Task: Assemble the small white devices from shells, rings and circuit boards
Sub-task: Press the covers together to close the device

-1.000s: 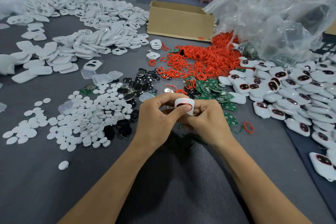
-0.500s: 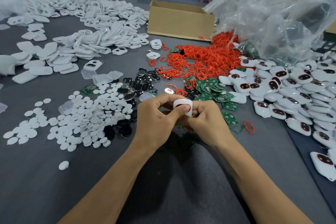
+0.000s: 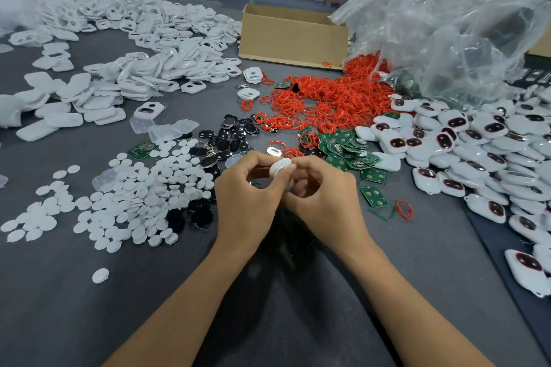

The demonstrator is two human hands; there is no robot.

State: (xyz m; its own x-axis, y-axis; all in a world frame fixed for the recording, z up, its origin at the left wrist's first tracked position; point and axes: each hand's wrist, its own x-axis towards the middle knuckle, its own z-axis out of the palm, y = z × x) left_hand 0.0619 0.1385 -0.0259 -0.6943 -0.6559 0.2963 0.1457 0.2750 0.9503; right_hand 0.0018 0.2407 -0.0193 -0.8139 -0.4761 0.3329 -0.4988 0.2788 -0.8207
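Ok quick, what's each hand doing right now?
Left hand: pinching the small white device.
Right hand: gripping the same small white device.

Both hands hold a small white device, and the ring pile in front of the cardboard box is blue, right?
Not blue: the head view shows the ring pile is red. It does lie in front of the cardboard box, and the left hand and right hand both hold the small white device.
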